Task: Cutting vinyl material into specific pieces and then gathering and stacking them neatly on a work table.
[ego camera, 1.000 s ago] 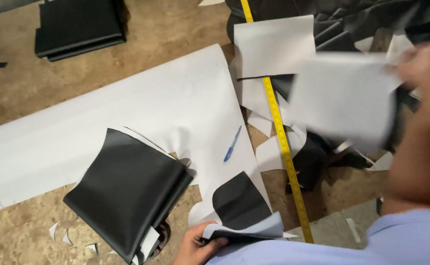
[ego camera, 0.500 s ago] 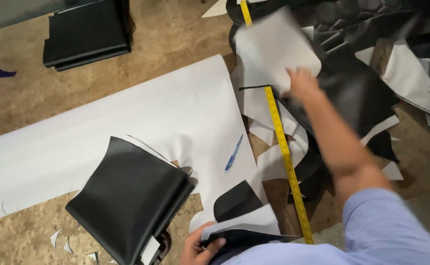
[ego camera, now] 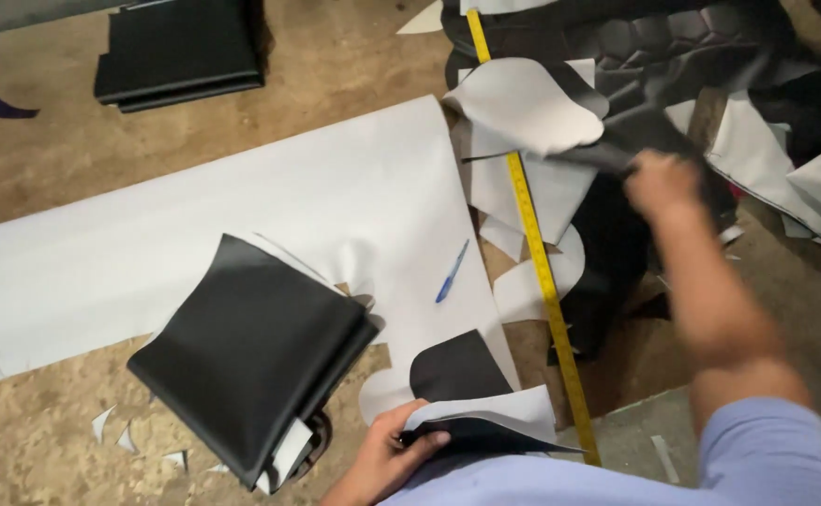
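We see our left hand (ego camera: 387, 459) low in the view, close to our body, with the thumb on top and the fingers curled under a small stack of cut pieces (ego camera: 485, 422): a white sheet on top of black material, pinched at its near-left corner. The stack juts out to the right of the hand, and its far end reaches almost to the yellow measuring tape (ego camera: 542, 272) that runs up and away from us. A black curved piece (ego camera: 453, 365) lies just beyond the stack, touching the edge of the big white sheet (ego camera: 195, 225) spread on the floor.

Our right hand (ego camera: 662, 183) is stretched well away, far to the right of the tape, closed on the end of a white-faced flap of material (ego camera: 523, 112) whose dark underside trails to the fingers; the hand is blurred, so we cannot tell just how the fingers sit. The flap hangs across the tape, up and left of the hand.

A folded black bundle (ego camera: 251, 356) rests left of our left hand, near but not touching it. A blue pen (ego camera: 452, 272) lies on the white sheet between bundle and tape
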